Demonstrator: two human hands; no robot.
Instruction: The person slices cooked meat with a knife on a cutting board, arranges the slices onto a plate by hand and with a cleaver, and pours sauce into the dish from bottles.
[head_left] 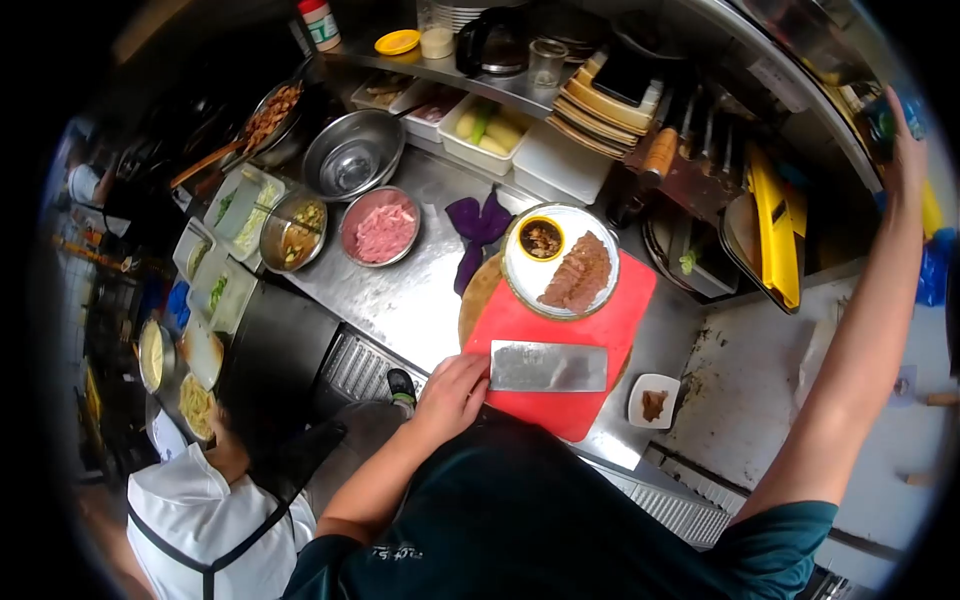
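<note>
My left hand [452,396] is closed at the left end of a cleaver [548,366], where its handle is hidden under my fingers. The broad blade lies flat on a red cutting board [620,310]. Behind it, a round white plate [527,284] carries sliced brown meat [582,274] and a yellow-rimmed cup of dark chopped sauce [541,239]. My right arm stretches far up to the right. At its end my right hand [906,140] is beside a blue-green object [909,117] on the shelving; its fingers are too blurred to read.
A bowl of raw pink meat [381,227], a steel bowl [354,155] and purple cloth-like pieces [480,229] are left of the board. A small white dish [654,402] sits right. Knives hang by a yellow rack [774,228]. A person in white [215,515] works at lower left.
</note>
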